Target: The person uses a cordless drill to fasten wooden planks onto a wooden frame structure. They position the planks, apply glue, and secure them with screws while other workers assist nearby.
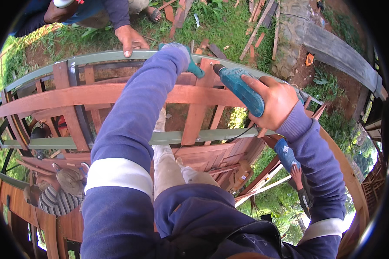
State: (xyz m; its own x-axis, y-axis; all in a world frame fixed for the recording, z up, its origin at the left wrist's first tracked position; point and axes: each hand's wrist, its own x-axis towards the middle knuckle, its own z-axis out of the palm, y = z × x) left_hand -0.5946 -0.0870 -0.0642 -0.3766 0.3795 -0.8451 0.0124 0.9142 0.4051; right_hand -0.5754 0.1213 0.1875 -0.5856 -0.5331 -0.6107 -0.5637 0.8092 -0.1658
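Note:
My right hand [274, 100] is closed around a teal power drill [243, 88]. The drill's dark chuck points left, and its tip is close to the far end of a reddish-brown wooden slat [199, 101]; I cannot tell whether the bit touches the wood. My left hand [194, 68], in a teal glove, grips the green beam [99, 56] just left of that slat end. The sleeve hides much of this hand. A long curved wooden board [69, 96] runs across the slats between the far beam and a nearer green beam [170, 137].
At the far side another person's hand [130, 39] rests on the beam. A person in a striped shirt [60, 199] is below left, another person's arm [293, 166] below right. Wood offcuts [259, 30] lie on grass. A cable [242, 134] hangs by the nearer beam.

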